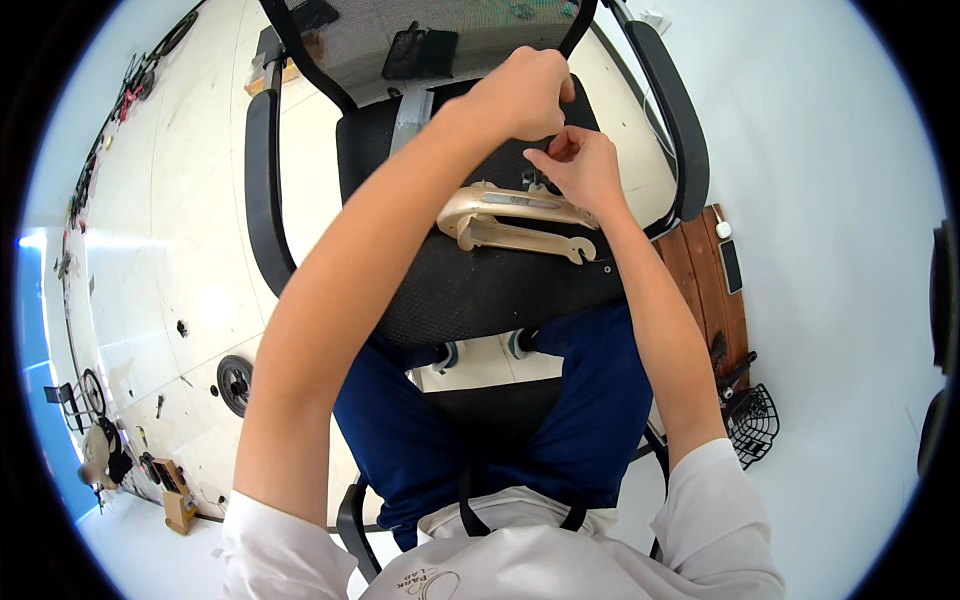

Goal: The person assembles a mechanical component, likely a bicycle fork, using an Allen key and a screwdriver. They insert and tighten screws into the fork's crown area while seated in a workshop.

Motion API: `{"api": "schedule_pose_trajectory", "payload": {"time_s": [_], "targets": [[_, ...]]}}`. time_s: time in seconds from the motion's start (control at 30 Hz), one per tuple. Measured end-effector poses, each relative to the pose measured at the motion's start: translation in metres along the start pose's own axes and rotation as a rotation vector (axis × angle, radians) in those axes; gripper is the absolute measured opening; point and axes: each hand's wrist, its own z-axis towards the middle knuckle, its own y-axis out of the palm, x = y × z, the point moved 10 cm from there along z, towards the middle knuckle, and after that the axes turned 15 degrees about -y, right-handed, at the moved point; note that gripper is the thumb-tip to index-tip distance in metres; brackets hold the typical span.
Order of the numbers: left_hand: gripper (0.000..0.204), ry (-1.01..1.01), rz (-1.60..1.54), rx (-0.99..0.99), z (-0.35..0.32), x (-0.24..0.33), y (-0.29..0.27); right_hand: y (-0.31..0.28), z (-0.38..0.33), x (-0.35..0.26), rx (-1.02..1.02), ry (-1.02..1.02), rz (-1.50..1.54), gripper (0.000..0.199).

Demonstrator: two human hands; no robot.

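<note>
A gold-beige forked metal part, like a small bicycle fork (515, 234), lies on the black chair seat (450, 300) in front of me. My left hand (533, 92) is closed above the far part of the seat; its fingertips are mostly hidden. Just below it, my right hand (585, 168) has thumb and fingers drawn together in a pinch over the fork's right end. Anything small between those fingers is too hidden to name. A small dark metal piece (532, 180) sits behind the fork, near my right thumb. A little ring-shaped piece (607, 269) lies near the seat's right edge.
A grey flat strip (412, 118) lies at the seat's far left. Armrests (265, 190) flank the seat, with a mesh backrest (350, 45) beyond. To the right, a wooden bench (700, 270) bears a phone (731, 267). A small wheel (235, 385) lies on the left floor.
</note>
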Motion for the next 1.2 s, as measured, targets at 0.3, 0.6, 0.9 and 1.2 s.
{"api": "schedule_pose_trajectory", "payload": {"time_s": [0.3, 0.6, 0.9, 1.2], "targets": [[0.032, 0.117, -0.081, -0.2, 0.014, -0.01, 0.0, 0.014, 0.01, 0.002, -0.25, -0.015, 0.496, 0.013], [0.02, -0.071, -0.054, -0.055, 0.013, -0.01, 0.004, 0.006, 0.019, 0.017, -0.083, 0.002, 0.247, 0.027], [0.017, -0.085, 0.061, 0.01, 0.019, -0.026, 0.004, 0.003, 0.014, 0.002, 0.072, -0.11, 0.033, 0.026], [0.024, -0.1, -0.103, 0.011, 0.024, -0.048, 0.019, 0.016, 0.022, 0.026, -0.072, 0.1, 0.559, 0.015]]}}
